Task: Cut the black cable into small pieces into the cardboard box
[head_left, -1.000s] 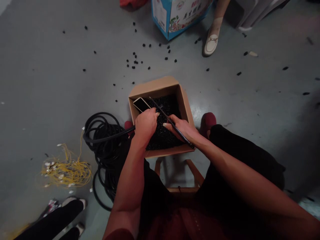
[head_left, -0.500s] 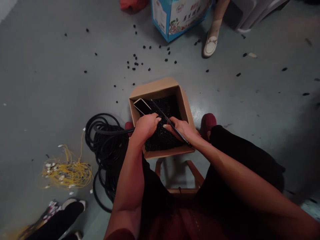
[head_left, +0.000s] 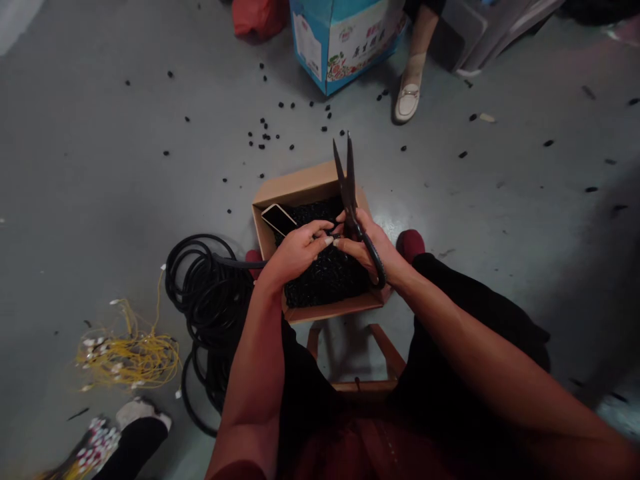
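Note:
A pair of black scissors is in my right hand, blades parted and pointing away from me. My left hand is closed on a black hose, which runs from a coil on the left and passes under my wrist. Its end among my fingers is hard to make out. The fingertips of both hands meet above an open cardboard box. Inside the box lie many short black pieces and a phone-like dark rectangle with a pale edge.
Tangled yellow wires with white ends lie left of the coil. Small black pieces are scattered over the floor. A blue carton, a red bag, a grey plastic stool and another person's shoe are beyond the box.
The scissors have turned from lying slantwise, blades together, to pointing forward with blades apart. My right fingers have come against my left fingertips. The whole view has shifted slightly.

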